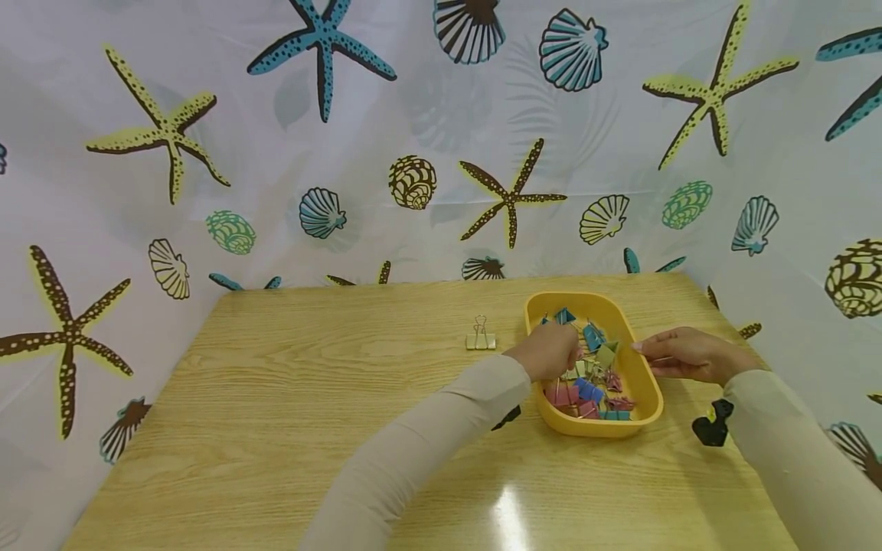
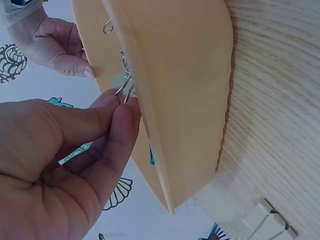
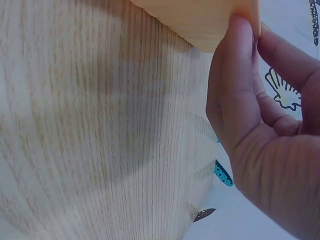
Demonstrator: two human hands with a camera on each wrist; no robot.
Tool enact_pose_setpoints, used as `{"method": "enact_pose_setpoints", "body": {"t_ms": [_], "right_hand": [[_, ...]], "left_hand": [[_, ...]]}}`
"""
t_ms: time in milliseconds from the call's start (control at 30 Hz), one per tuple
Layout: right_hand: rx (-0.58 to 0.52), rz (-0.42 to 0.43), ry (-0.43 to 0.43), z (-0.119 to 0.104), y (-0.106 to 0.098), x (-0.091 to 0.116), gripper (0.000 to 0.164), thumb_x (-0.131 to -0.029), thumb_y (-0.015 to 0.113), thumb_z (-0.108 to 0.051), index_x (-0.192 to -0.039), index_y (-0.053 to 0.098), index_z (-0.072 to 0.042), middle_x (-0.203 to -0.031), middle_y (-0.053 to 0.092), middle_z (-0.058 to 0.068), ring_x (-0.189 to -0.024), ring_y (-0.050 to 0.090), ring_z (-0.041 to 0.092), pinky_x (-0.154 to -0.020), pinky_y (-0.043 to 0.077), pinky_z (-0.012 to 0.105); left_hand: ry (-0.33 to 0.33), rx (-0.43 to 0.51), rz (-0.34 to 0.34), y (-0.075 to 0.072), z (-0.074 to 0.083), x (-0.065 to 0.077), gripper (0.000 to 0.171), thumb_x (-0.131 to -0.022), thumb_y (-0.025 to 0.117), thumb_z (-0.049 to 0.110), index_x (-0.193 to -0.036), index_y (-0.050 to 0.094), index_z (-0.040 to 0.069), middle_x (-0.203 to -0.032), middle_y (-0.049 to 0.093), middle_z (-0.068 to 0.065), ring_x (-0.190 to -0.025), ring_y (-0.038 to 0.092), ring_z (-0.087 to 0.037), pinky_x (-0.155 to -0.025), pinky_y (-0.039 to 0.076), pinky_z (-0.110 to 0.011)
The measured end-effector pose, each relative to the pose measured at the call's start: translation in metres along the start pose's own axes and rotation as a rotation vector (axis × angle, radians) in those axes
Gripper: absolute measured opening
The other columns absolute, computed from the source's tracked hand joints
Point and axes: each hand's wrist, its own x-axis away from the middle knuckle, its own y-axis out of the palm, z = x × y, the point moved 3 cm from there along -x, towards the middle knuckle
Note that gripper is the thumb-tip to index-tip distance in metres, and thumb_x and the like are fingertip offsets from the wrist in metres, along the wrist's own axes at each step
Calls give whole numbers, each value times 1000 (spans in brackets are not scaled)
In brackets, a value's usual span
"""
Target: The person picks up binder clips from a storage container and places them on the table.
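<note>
My left hand reaches over the left rim of a yellow plastic container. In the left wrist view its thumb and fingertips pinch the wire handles of a pale binder clip, partly hidden behind the container wall. Several binder clips lie jumbled inside: pink clips, a blue clip, teal clips and a yellowish clip. At the container's right side, my right hand grips the rim between thumb and fingers, as the right wrist view also shows.
One pale yellow binder clip stands on the wooden table left of the container, its handles raised. A white cloth printed with shells and starfish hangs along the back and sides. Black wrist gear juts out by the right sleeve.
</note>
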Motion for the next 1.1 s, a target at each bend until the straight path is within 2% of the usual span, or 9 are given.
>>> {"method": "enact_pose_setpoints", "body": {"t_ms": [67, 133, 267, 367, 533, 600, 700, 933, 1100], "right_hand": [[-1, 1, 1, 0, 0, 0, 25, -100, 54, -20, -111, 67, -2, -95, 70, 4, -82, 69, 13, -76, 55, 25], [-3, 3, 4, 0, 0, -1, 26, -99, 54, -20, -112, 66, -1, -95, 70, 5, -82, 69, 13, -76, 55, 25], [-4, 7, 11, -1, 1, -1, 27, -99, 55, -21, -113, 65, 0, -94, 70, 5, -81, 69, 14, -76, 55, 26], [0, 9, 12, -2, 1, -1, 27, -99, 54, -21, -113, 65, 0, -94, 70, 4, -81, 69, 13, -77, 55, 26], [6, 13, 10, -2, 1, 0, 26, -99, 55, -21, -112, 66, -2, -93, 70, 4, -79, 69, 12, -77, 55, 26], [6, 16, 11, -2, 1, 0, 26, -99, 55, -22, -112, 66, -2, -92, 70, 4, -79, 69, 12, -77, 55, 26], [0, 17, 13, -1, 1, 0, 25, -99, 55, -21, -111, 66, -2, -92, 70, 4, -79, 69, 12, -76, 55, 25], [-21, 6, 9, 0, 0, 0, 27, -100, 54, -20, -113, 67, -1, -94, 71, 4, -82, 69, 14, -76, 55, 25], [-28, 16, 16, 0, 0, 0, 23, -99, 55, -20, -110, 68, -4, -93, 71, 4, -81, 69, 13, -76, 55, 25]], "left_hand": [[-4, 13, 6, 0, -1, 0, 21, -94, 58, 2, -82, 74, 8, -64, 54, 5, -58, 43, -7, -51, 36, -17], [1, 17, 15, 0, -3, 0, 27, -95, 56, 2, -72, 70, 8, -59, 48, 4, -54, 38, -8, -48, 32, -18], [12, 20, 38, -1, -5, -2, 43, -96, 56, 8, -54, 48, 12, -50, 30, 3, -48, 24, -8, -44, 23, -19], [16, 31, 42, -2, -6, -2, 44, -97, 57, 14, -54, 47, 12, -49, 26, 3, -45, 20, -8, -43, 22, -19], [10, 47, 51, -4, -6, 0, 28, -97, 58, 15, -73, 71, 8, -55, 45, 5, -48, 30, -7, -46, 28, -17], [16, 50, 61, -5, -6, 0, 22, -96, 58, 12, -82, 75, 9, -66, 59, 6, -53, 40, -6, -50, 34, -15], [30, 62, 65, -6, -8, 1, 22, -95, 57, 4, -88, 76, 10, -83, 68, 6, -62, 48, -6, -56, 38, -15], [68, 54, 85, -8, -5, 5, 21, -94, 58, 3, -89, 76, 12, -88, 70, 7, -70, 55, -2, -63, 42, -12], [91, 57, 100, -12, -2, 8, 21, -95, 58, 5, -87, 76, 13, -89, 71, 6, -68, 56, -2, -62, 43, -11]]}}
